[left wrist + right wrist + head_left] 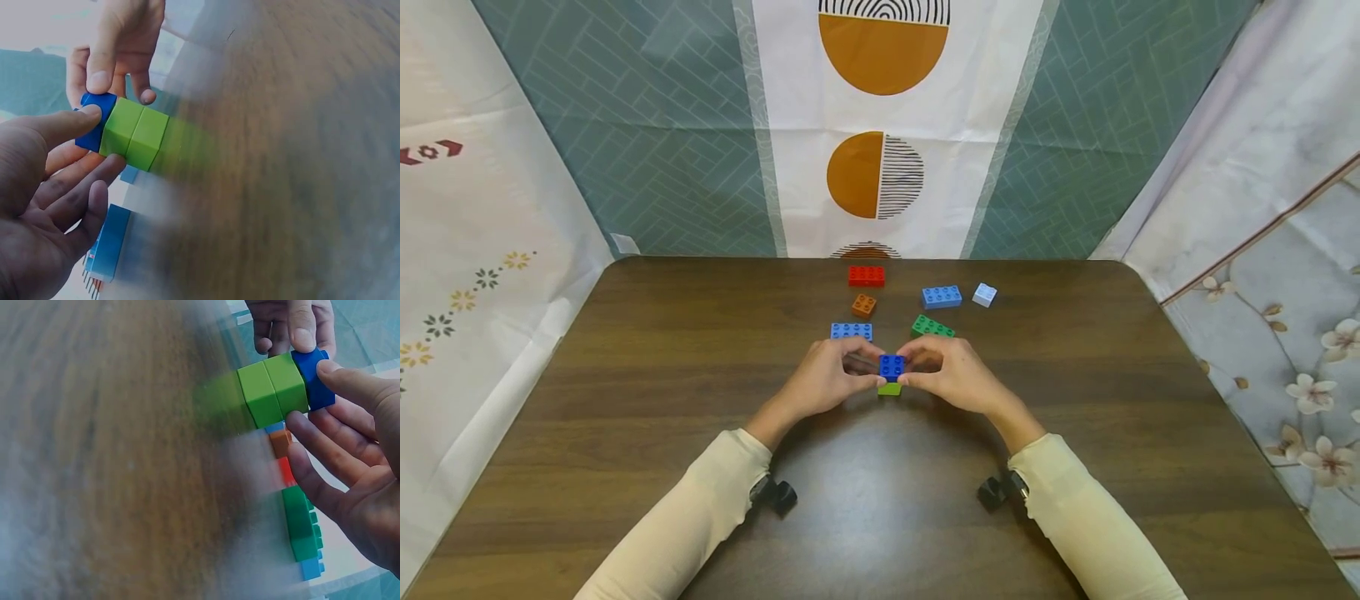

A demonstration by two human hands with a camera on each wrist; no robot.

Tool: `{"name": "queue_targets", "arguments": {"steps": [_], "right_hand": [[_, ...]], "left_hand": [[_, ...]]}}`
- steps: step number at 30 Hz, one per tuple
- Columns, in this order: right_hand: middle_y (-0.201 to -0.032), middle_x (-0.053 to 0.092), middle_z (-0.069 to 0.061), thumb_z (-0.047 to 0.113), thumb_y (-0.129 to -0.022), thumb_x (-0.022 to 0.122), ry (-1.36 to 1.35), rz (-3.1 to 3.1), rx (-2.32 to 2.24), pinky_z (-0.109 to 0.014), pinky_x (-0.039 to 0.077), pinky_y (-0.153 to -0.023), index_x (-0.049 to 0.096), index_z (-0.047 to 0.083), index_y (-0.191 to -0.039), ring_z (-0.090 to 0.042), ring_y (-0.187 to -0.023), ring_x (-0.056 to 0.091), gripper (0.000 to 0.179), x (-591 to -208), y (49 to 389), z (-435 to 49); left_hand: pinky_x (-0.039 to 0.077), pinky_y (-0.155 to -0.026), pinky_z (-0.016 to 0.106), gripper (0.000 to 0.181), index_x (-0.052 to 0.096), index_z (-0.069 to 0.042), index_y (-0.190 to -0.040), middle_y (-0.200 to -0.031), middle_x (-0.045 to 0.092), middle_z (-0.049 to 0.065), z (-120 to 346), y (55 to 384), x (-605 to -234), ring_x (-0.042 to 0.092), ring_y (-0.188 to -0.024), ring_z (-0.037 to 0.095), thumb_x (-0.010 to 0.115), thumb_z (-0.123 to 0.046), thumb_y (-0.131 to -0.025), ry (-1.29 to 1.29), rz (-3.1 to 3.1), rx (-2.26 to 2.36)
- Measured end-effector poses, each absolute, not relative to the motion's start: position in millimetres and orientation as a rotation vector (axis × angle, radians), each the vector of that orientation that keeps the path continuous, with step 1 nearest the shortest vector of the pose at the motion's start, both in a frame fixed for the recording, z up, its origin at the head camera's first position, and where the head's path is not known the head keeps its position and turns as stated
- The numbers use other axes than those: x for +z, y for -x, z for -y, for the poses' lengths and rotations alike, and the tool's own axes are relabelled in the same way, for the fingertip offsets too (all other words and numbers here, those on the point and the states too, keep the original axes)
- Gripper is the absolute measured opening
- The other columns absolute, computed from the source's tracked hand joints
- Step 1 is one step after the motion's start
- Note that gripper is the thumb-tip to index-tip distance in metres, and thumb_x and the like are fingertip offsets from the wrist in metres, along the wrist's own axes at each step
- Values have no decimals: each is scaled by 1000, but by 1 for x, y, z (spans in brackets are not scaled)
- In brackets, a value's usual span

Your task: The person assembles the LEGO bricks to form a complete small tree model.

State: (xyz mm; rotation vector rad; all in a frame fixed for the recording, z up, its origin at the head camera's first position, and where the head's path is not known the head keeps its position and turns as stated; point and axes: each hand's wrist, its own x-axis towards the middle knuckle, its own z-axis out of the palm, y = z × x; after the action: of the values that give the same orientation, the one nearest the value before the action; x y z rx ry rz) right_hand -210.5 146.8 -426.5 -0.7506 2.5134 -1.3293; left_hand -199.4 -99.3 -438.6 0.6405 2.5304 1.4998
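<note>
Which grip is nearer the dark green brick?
Right. The right grip is just in front of the dark green brick; the left grip is farther off, to its left.

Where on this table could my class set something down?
Bare table: from the left hand to left edge; from the right hand to right edge; the near stretch between the sleeves. Crowded: beyond the hands, with red brick, orange brick, green brick, pale brick and two blue bricks; between the hands, dark blue brick over lime bricks.

- Head view: lettering, labels, brands, numbers — none legible.
- Left wrist view: no readable text or sign.
- Right wrist view — likewise none readable.
</note>
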Motion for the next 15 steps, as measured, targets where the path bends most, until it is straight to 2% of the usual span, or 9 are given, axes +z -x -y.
{"name": "queue_targets", "arguments": {"steps": [5,15], "right_hand": [[-110,75,-4,20,-90,82,729,-2514,-1337,-38,60,-87,72,12,-119,-19,-101,73,32,-429,210,-148],[-111,75,-3,21,-89,82,733,-2522,-1346,-44,60,-92,73,13,-119,-20,-103,73,32,-429,210,-149]], "left_hand": [[63,-88,36,32,73,-13,-119,-118,76,4,99,198,-438,78,-102,20,83,-19,-89,-627,-2518,1494],[63,-86,34,28,74,-13,-116,-115,77,4,99,199,-439,78,-102,21,82,-19,-89,-672,-2519,1545]]}}
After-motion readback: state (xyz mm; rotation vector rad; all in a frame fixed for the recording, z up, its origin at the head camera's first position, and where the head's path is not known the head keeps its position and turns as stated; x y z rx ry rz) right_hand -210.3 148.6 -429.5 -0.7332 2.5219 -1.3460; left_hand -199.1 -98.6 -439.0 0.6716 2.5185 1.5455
